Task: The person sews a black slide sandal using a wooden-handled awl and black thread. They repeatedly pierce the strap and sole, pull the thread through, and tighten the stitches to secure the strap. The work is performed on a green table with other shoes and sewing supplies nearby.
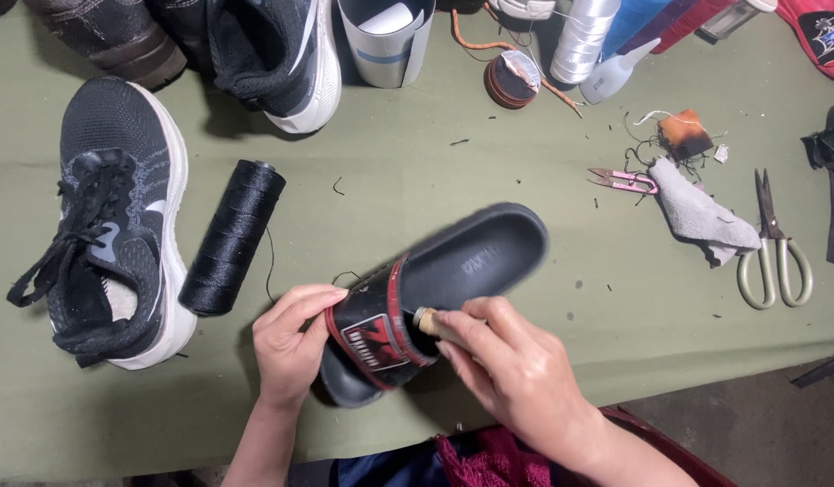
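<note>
two hands work a black slide sandal (453, 280) lying on the green table cover (525, 162). the left hand (289, 344) pinches the red-edged strap (377, 332), while the right hand (516, 372) grips a wooden-handled tool (430, 322) pressed against that strap. a spool of black thread (231, 236) lies just left of the sandal, a black sneaker (119, 221) beyond it, and scissors (774, 243) well to the sandal's right.
</note>
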